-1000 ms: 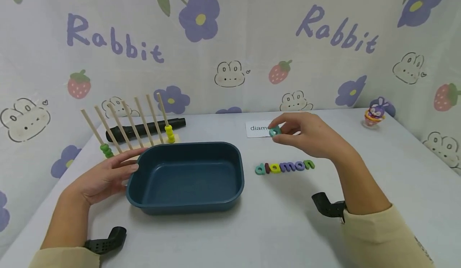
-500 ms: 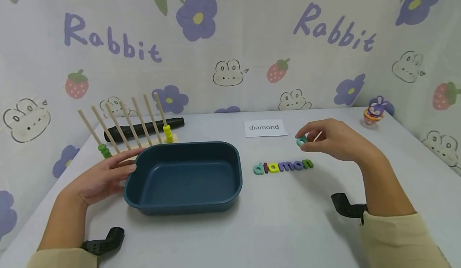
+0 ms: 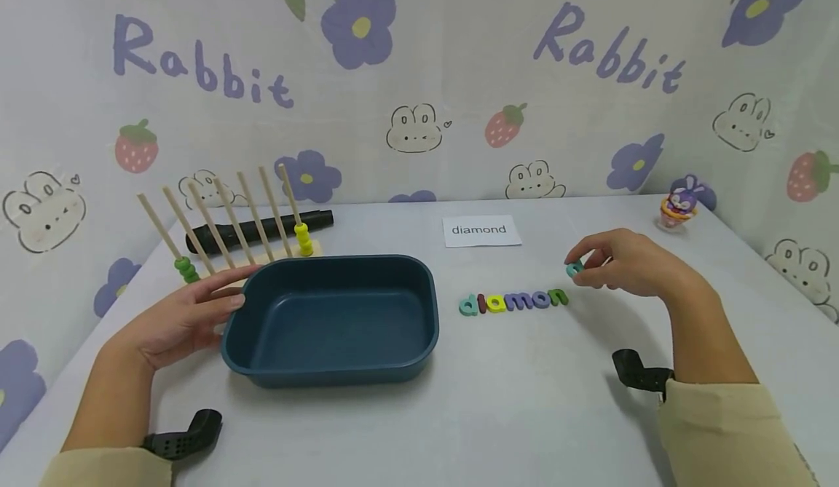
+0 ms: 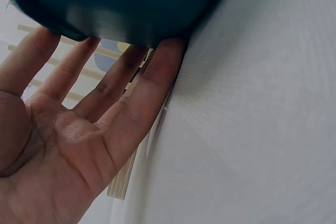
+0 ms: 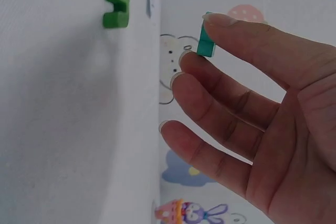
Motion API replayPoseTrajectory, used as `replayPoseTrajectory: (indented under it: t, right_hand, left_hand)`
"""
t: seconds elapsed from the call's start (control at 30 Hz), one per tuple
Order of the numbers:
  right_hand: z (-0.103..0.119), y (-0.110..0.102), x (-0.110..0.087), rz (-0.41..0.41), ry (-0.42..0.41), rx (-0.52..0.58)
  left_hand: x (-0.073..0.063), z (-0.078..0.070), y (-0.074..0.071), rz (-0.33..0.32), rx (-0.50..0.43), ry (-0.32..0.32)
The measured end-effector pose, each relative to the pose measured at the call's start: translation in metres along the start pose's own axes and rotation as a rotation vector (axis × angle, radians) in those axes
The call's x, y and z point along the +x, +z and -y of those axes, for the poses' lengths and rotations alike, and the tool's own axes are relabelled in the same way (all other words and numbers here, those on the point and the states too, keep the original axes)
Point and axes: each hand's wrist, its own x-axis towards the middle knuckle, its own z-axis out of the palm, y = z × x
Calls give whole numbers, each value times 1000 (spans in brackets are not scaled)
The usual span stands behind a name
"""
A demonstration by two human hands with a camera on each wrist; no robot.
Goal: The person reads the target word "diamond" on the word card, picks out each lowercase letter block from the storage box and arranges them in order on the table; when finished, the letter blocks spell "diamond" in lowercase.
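Observation:
My right hand (image 3: 632, 261) pinches a small teal toy letter (image 3: 574, 268) between thumb and fingertips, held above the table just right of the letter row. In the right wrist view the teal letter (image 5: 206, 40) shows edge-on at the thumb tip, the other fingers loosely bent. The row of coloured letters (image 3: 518, 301) spells "diamon", ending in a green n (image 3: 558, 297). My left hand (image 3: 186, 319) rests against the left side of a dark blue bin (image 3: 331, 378). Its fairly straight fingers (image 4: 139, 98) touch the bin's wall in the left wrist view.
A white card (image 3: 482, 231) printed "diamond" lies behind the row. Behind the bin stands a rack of wooden rods (image 3: 239, 218) with green and yellow beads, and a black cylindrical object (image 3: 262, 231) lies beyond it. A purple rabbit figure (image 3: 679, 203) stands at the back right.
My right hand has carried the teal letter from over the card rightward and toward me, to the row's right end, uncovering the card. My left hand stays at the bin.

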Motion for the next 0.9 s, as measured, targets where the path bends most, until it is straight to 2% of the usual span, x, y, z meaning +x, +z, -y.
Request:
replayPoseTrajectory:
  t: [0.33, 0.67, 0.9]
  right_hand:
    - [-22, 7, 7, 76, 54, 59]
    - [-25, 14, 16, 117, 80, 36]
    - [-23, 17, 18, 112, 80, 26]
  left_hand:
    - [1, 0, -1, 0, -4, -2]
    - [0, 2, -2, -13, 3, -13]
    - [1, 0, -1, -1, 5, -3]
